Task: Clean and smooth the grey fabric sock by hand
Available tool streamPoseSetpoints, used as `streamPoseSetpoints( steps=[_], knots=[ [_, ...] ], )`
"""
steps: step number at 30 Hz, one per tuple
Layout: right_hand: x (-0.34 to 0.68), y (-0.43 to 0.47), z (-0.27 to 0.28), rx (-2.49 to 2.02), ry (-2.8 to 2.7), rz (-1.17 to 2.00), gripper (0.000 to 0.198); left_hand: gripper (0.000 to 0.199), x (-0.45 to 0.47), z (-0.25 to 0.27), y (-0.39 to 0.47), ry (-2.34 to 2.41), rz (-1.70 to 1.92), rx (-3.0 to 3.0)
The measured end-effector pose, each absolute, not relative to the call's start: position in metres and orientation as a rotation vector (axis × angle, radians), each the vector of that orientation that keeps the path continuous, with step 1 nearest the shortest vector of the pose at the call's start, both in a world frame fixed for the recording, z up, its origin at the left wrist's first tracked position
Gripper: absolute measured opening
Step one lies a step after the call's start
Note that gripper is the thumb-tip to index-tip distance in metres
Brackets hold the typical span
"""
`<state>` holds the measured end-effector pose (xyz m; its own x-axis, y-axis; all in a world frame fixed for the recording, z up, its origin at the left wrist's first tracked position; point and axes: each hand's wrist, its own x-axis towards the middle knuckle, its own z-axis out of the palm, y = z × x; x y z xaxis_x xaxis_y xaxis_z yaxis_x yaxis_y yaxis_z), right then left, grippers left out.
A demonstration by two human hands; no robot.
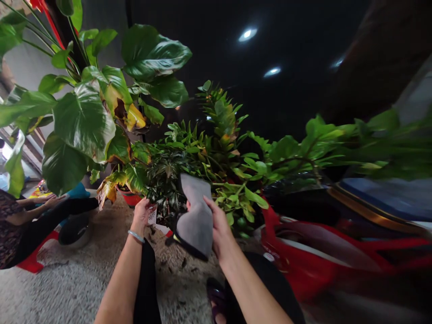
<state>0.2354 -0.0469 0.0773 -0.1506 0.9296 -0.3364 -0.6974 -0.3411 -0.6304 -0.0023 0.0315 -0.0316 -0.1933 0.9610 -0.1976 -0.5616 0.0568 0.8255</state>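
My right hand (218, 229) is closed around a grey cloth (200, 211) with a dark edge, which hangs down in front of the plants. To its left, my left hand (141, 215), with a pale bangle at the wrist, reaches in at the edge of a dark-leaved plant (165, 182). Its fingers are drawn together; what they hold, if anything, is hidden among the leaves. A white perforated piece (152, 216) shows just beside those fingers.
A large-leaved plant (83, 117) with yellowed, browned leaves rises at the left, near a red pot (130, 198). A seated person (16, 225) is at the far left beside a dark basin (74, 231). A blurred red bag (303, 261) stands at the right.
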Motion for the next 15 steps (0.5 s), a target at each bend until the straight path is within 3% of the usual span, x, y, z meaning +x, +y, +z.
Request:
streamPoseSetpoints(
  steps=[3,6,11,15],
  knots=[
    [0.230,-0.087,0.051,-0.855,-0.395,1.888,0.036,0.027,-0.002,-0.032,0.033,0.996,1.502,0.554],
    [0.231,-0.105,0.061,-0.792,-0.487,1.919,0.039,0.027,0.000,-0.032,0.034,1.002,1.509,0.553],
    [0.239,-0.058,0.106,-0.681,-0.499,1.632,0.034,0.031,0.000,-0.030,0.029,1.000,1.529,0.543],
    [0.230,-0.043,0.084,-0.806,-0.373,1.719,0.028,0.031,-0.001,-0.029,0.028,1.006,1.513,0.543]
  ],
)
